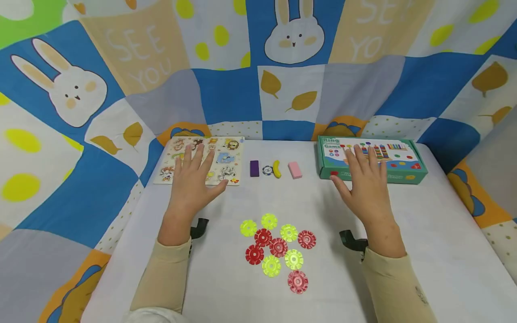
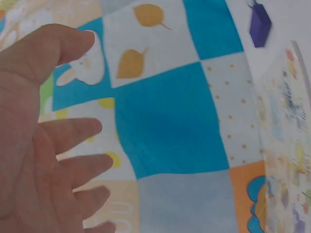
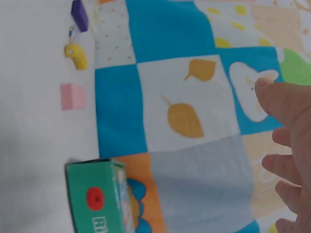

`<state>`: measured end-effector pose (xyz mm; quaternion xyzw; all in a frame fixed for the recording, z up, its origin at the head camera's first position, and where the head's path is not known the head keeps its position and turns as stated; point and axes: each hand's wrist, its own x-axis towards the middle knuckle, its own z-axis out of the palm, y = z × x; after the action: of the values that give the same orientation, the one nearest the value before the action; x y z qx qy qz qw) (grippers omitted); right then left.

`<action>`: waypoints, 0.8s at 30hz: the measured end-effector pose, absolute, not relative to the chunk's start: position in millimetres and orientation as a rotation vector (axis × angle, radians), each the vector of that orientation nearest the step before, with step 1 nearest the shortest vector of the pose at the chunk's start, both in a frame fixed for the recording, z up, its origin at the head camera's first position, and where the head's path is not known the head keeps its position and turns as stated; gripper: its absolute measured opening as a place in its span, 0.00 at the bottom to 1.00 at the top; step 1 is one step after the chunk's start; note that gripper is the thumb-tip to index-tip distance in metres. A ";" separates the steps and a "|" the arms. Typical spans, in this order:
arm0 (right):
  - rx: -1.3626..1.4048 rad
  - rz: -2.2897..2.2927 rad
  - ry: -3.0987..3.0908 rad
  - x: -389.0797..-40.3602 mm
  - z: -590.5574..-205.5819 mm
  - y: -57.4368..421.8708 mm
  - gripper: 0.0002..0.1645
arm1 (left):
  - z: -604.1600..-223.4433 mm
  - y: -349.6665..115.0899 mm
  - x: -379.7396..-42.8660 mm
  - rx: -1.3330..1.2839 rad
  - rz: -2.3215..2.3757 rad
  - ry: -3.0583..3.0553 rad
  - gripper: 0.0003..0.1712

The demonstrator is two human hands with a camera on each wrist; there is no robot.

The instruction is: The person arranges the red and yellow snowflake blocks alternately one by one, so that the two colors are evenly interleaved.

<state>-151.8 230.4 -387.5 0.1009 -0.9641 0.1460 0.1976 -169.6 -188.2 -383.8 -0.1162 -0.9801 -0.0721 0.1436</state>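
My left hand (image 1: 191,186) has its fingers spread and straight, overlapping the animal puzzle board (image 1: 224,168) in the head view. Fingers spread too, my right hand (image 1: 368,190) overlaps the green ring game box (image 1: 412,172). Both hands hold nothing, and in the wrist views their palms face the patterned cloth. Between and nearer than the hands lie several flat notched discs, some yellow-green (image 1: 271,266) and some red (image 1: 254,254). Along the back, between board and box, are a purple block (image 1: 254,168), a small patterned round piece (image 1: 267,170), a yellow banana (image 1: 276,169) and a pink block (image 1: 295,170).
A white table surface (image 1: 226,291) carries everything. Behind it and at its sides hangs a patterned cloth (image 1: 230,101) with rabbits and leaves. A dark curved bracket sits at each wrist, the left bracket (image 1: 199,228) and the right bracket (image 1: 353,241).
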 end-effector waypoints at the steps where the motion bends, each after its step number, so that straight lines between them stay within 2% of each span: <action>1: 0.307 0.414 -2.681 -149.7 -384.2 229.5 0.47 | -381.7 -186.6 -167.9 -0.365 -0.231 -2.819 0.51; 14: 0.667 0.731 -2.456 -127.4 -353.9 209.1 0.44 | -371.9 -172.3 -155.9 -0.828 -0.827 -2.740 0.42; 24: 0.807 0.929 -2.565 -123.0 -375.0 176.1 0.40 | -379.9 -168.8 -153.4 -0.955 -1.123 -2.830 0.36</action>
<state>-123.0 176.1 -375.0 0.2805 -0.8917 0.3230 0.1477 -153.4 -168.8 -379.9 -0.2993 -0.8866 -0.3518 -0.0247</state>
